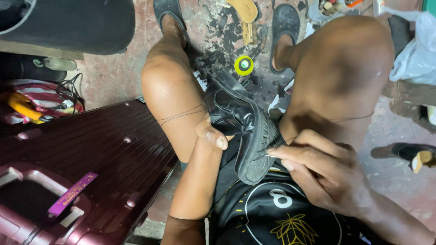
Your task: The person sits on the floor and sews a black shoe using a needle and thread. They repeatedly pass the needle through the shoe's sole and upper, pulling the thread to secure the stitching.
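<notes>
A black leather shoe (240, 122) rests between my knees, sole edge turned toward me. My left hand (211, 134) grips the shoe's upper from the left, thumb on top. My right hand (318, 170) pinches a thin needle (269, 155) at the ribbed sole edge. A dark thread (181, 115) runs from the shoe across my left knee.
A maroon hard suitcase (81, 163) lies at my left. On the stained floor ahead are a yellow-green thread spool (244, 65), a tan shoe sole (243, 9) and sandals on my feet. A white plastic bag (415, 50) and a dark heeled shoe (408, 154) sit at right.
</notes>
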Available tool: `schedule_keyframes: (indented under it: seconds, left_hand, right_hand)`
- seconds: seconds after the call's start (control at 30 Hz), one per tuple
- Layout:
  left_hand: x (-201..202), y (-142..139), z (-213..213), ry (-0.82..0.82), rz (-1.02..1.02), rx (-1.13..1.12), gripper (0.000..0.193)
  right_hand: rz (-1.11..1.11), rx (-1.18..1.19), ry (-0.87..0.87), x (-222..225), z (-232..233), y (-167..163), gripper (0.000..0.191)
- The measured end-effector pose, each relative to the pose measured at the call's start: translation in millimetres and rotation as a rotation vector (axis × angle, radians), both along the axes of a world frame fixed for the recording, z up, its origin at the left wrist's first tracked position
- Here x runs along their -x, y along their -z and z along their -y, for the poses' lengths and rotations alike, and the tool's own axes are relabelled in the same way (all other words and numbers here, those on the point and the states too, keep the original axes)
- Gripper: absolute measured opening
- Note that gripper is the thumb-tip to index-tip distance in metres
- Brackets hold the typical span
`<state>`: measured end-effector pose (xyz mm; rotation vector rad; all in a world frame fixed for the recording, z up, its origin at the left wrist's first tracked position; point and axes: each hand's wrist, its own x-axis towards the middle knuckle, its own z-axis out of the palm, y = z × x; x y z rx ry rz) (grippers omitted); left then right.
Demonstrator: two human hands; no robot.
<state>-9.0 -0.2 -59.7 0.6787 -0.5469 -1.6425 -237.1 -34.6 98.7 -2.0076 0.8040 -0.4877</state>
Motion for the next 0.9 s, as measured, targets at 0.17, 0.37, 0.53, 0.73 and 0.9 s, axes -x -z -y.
schedule_keyframes:
  seconds: [0.17, 0.37, 0.53, 0.73, 0.9]
  left_hand:
    - [3.8, 2.3, 2.7, 0.012, 0.011, -0.002, 0.070]
    - [3.0, 1.9, -2.1, 0.033, 0.046, 0.001, 0.069]
    - [6.3, 1.5, -4.1, 0.078, 0.093, 0.022, 0.069]
    - [11.7, -7.7, -22.8, 0.208, 0.255, 0.118, 0.068]
    - [34.9, -11.8, -38.7, 0.368, 0.389, 0.151, 0.065]
  right_hand:
    - [0.022, 0.038, -0.031, 3.5, 0.0, 0.6, 0.037]
    - [0.008, -0.020, -0.029, 10.5, 0.7, 0.0, 0.038]
    - [-0.063, -0.062, -0.037, 20.5, 0.4, 1.9, 0.038]
    - [-0.228, -0.273, -0.018, 59.2, -2.0, 12.2, 0.038]
    - [-0.143, -0.340, 0.039, 102.7, -14.1, 37.8, 0.024]
